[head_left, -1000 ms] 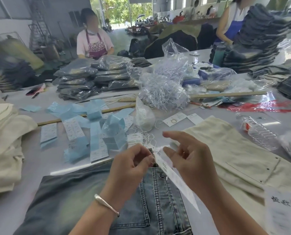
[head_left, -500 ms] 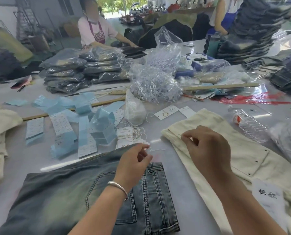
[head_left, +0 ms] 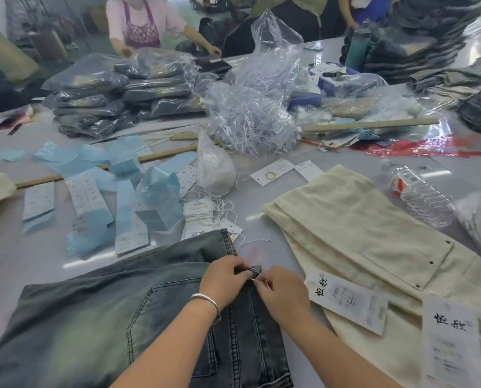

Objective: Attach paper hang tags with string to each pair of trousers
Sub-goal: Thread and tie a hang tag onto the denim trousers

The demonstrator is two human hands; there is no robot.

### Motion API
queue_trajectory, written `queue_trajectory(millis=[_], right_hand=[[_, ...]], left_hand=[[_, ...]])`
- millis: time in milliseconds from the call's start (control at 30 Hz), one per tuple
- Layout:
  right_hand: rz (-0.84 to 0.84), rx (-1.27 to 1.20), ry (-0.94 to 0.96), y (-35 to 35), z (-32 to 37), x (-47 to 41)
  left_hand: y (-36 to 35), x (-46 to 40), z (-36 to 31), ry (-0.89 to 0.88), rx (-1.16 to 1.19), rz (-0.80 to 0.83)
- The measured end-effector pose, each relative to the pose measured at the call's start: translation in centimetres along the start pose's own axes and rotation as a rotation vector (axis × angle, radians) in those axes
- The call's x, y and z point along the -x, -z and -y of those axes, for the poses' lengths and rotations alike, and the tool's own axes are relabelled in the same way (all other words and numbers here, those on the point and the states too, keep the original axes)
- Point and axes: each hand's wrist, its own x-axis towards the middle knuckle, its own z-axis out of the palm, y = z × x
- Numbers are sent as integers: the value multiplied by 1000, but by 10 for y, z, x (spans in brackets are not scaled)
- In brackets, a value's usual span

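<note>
Both hands meet at the waistband of the dark jeans (head_left: pixel 99 326) near the table's front edge: I see my left hand (head_left: pixel 222 278) pinching a belt loop (head_left: pixel 256 269), right hand (head_left: pixel 284 289) pinching string there, white hang tag (head_left: pixel 348 302) just beside it

One camera only, worn on head. Looked forward and down, close over hands (head_left: pixel 257 284) at bottom middle; table (head_left: pixel 345 161) stretched toward frame top.

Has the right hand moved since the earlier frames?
Yes. The right hand has come off the cream trousers leftward to the jeans waistband, meeting the left hand.
</note>
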Motion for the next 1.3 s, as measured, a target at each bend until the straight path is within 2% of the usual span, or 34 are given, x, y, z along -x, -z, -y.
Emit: queue_trajectory(millis=[167,367,467,600,733,967,1100,1167,1233,1300], right_hand=[[-90,-61,-92,-16,11,-7],[-235,-355,-212,-31,23,-5],[-229,-468,-188,-34,23,-5],[-210,-452,-134,-31,22,-10],[-149,-335,-68,-28,20,-14],[-54,-77,1,-25,22,-17],[-15,9,66,-23,20,-18],[-39,-23,155,-19,15,-15],[-138,-179,243,-9,3,-7],[-251,-291,238,5,-18,0]], left_hand=[[10,-5,1,119,268,56],[13,-5,7,287,561,28],[13,-6,7,342,641,37],[11,-8,9,396,750,49],[8,-6,11,411,834,19],[13,-4,13,413,839,47],[9,-4,8,370,667,25],[6,-6,5,376,609,-6],[6,-9,1,418,636,-48],[8,-10,-1,419,646,-93]])
